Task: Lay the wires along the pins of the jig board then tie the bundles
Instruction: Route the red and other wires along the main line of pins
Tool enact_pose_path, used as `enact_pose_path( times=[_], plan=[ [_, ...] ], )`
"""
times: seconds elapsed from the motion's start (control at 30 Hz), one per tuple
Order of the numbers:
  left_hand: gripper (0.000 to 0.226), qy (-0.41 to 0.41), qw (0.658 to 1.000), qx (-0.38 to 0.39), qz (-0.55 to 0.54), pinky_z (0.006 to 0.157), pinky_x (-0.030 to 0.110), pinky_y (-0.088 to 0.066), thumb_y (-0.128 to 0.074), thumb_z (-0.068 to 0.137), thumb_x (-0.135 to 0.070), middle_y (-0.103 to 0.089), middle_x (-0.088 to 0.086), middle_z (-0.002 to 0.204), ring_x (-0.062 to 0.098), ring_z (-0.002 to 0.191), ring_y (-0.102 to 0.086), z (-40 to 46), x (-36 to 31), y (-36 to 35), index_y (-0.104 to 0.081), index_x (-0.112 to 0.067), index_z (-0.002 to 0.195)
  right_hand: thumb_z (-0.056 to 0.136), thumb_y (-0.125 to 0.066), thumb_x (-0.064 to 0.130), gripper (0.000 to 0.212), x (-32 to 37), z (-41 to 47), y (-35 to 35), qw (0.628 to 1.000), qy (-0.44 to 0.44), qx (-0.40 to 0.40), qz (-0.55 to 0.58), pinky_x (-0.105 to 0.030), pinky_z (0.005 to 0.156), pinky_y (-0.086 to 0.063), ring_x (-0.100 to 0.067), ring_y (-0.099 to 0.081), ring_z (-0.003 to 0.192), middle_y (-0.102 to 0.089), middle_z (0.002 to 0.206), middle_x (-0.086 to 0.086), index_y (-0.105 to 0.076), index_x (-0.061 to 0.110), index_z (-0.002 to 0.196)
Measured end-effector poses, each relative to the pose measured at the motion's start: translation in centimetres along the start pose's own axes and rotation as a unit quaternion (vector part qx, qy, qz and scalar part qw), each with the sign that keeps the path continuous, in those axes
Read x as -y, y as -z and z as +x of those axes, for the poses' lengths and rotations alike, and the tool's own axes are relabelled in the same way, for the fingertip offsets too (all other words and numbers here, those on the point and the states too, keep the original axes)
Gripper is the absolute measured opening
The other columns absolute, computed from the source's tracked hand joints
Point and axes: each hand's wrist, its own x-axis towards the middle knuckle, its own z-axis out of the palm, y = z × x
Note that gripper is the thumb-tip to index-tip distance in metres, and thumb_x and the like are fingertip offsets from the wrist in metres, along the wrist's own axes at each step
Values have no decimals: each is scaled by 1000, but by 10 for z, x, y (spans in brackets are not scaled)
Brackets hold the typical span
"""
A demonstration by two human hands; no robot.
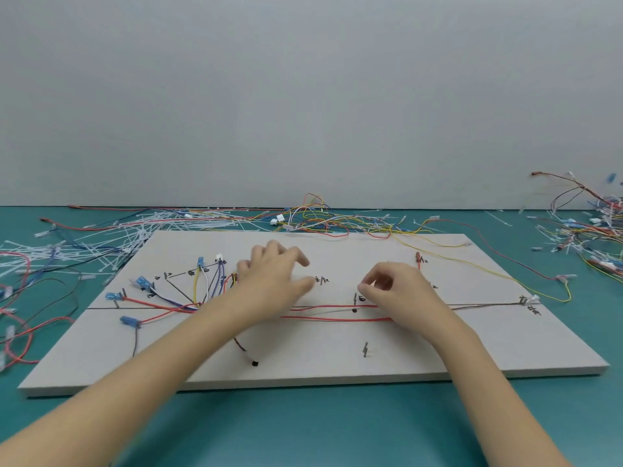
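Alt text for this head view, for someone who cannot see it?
Two bare hands work over a jig board: the left hand hovers blurred, the right hand curls above red wires lying along the pins. Loose wires and cable ties litter the teal table.

A wire-harness assembly workbench in a workshop: a teal-topped table (303, 429) against a plain grey wall (303, 96), a flat grey jig board (472, 348) with metal pins, heaps of white cable ties (111, 237) far left, tangled coloured wires (593, 217) far right
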Motion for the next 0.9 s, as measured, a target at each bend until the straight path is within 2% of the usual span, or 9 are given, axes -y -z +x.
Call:
enact_pose_path(
  times=[0.13,0.2,0.27,0.4,0.47,0.57,0.67,0.8,0.9],
  plan=[
    [14,-4,1000,-1,-26,88,32,-27,-54,93,-42,-46,-10,107,15,109,-34,3,34,17,-58,-36,105,85,-62,20,14,-4,0,-1,999,-3,19,-45,-23,65,-40,-7,-54,80,-61,76,10,-66,28,74],
    [6,-19,997,-6,-70,88,32,-38,-58,93,-35,-54,-12,96,16,102,-43,1,50,25,-63,-33,91,88,-60,29,16,-4,0,-1,999,-9,17,-36,-26,65,-41,-9,-56,78,-61,75,11,-65,25,73],
    [13,-18,991,-10,-131,74,25,-44,-62,92,-28,-64,-7,81,17,84,-55,-3,65,33,-68,-29,80,90,-57,40,29,-3,0,-3,1000,-12,17,-18,-26,60,-38,-7,-53,68,-58,67,10,-64,22,70],
    [20,-8,980,-4,-199,55,28,-32,-68,89,-34,-61,1,59,16,54,-42,-14,93,42,-76,-26,72,84,-63,42,31,-1,0,-7,1000,3,19,-10,-27,59,-39,-7,-50,62,-55,61,10,-58,19,65],
    [18,0,975,0,-221,51,24,-29,-71,84,-39,-55,-4,54,11,50,-38,-22,100,39,-78,-27,73,82,-65,37,27,2,0,-10,999,11,28,-22,-28,60,-42,-9,-52,63,-57,61,10,-55,20,63],
    [9,-1,979,-6,-205,55,16,-42,-78,79,-32,-72,-9,65,6,55,-58,-31,101,31,-78,-29,70,78,-63,34,23,4,-1,-15,999,18,28,-43,-31,66,-43,-12,-54,67,-59,63,10,-55,21,62],
    [10,-6,983,-24,-183,56,10,-42,-83,75,-25,-72,-9,67,-1,56,-59,-32,99,28,-77,-29,67,79,-63,34,25,5,-1,-18,998,23,19,-62,-31,69,-38,-12,-53,68,-56,61,10,-52,21,61],
    [13,-9,982,-28,-188,55,10,-42,-86,70,-24,-70,-9,66,-1,56,-57,-35,103,29,-75,-31,67,82,-61,34,29,7,0,-20,996,21,7,-83,-32,69,-35,-16,-52,71,-53,61,8,-48,20,60],
    [12,-5,985,-35,-170,59,17,-45,-86,70,-25,-70,-11,69,1,59,-59,-37,105,28,-75,-29,67,82,-58,30,25,7,0,-21,995,25,7,-95,-32,69,-33,-19,-52,75,-54,62,6,-49,19,61]
  ],
)
